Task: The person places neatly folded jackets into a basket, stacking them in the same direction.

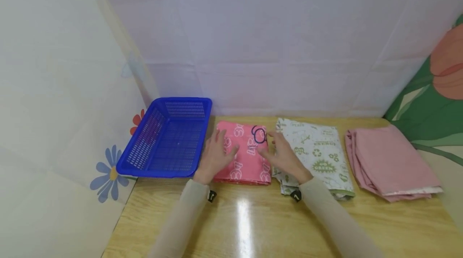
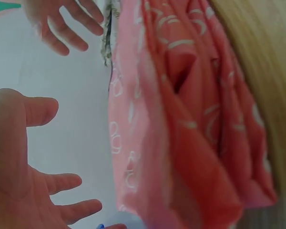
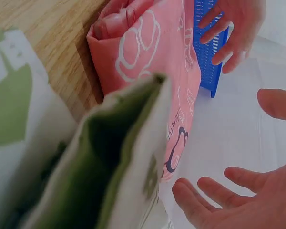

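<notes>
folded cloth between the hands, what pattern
Folded cloth: pink with white outlined motifs, one navy; best in head view.

- My left hand (image 1: 214,155), fingers spread, is at the left side of a folded bright-pink cloth (image 1: 247,163) with white prints; I can't tell if they touch.
- My right hand (image 1: 285,156) is at its right side, partly over a folded white cloth (image 1: 318,149) printed "GO GREEN".
- A blue slotted plastic basket (image 1: 177,143) stands on the wood-grain desk (image 1: 275,230), left of both my hands.
- A folded dusty-pink cloth (image 1: 394,159) lies farthest right.
</notes>
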Demonstrator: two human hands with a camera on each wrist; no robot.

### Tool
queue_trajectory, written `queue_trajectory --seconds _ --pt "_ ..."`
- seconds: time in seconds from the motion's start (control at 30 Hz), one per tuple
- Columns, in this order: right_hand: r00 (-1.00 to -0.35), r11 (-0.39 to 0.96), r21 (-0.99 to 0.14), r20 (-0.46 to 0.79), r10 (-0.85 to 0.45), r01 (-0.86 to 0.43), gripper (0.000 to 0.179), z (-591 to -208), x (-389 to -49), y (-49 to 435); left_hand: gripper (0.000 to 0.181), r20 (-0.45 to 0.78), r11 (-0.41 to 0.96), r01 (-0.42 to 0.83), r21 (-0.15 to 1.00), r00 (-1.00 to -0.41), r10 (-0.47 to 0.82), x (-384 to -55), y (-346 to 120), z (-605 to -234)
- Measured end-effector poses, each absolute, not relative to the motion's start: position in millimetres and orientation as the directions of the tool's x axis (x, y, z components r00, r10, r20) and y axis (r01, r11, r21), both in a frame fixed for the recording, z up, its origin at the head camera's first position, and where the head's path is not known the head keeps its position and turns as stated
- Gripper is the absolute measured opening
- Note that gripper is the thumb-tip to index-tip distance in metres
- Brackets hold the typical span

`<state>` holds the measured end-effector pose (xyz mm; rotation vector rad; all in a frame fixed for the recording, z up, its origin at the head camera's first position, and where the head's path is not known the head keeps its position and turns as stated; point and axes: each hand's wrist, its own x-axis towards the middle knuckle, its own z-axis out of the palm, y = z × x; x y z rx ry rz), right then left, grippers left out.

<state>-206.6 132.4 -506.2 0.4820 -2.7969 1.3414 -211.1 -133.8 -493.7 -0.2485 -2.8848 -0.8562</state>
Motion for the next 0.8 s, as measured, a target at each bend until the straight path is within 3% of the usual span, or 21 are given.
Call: queue_trajectory --seconds 0.27,0.57,0.8 --pt "-0.976 0.628 -0.763 0.014 -0.216 -0.150 0.089 -508 -204 121 0.080 0.126 0.828 0.155 0.538 -0.987 0.102 -208 -135 -511" --pt "-0.985 0.570 -0.820 -0.052 -0.165 -0.052 0.096 -509 -207 103 0.071 0.143 0.798 0.119 0.590 -0.989 0.042 -209 -138 -522" --pt "-0.982 0.599 -0.801 -0.113 -0.149 0.001 0.101 -515 -207 93 0.075 0.062 0.779 0.029 0.627 -0.998 -0.013 -208 -138 -530"
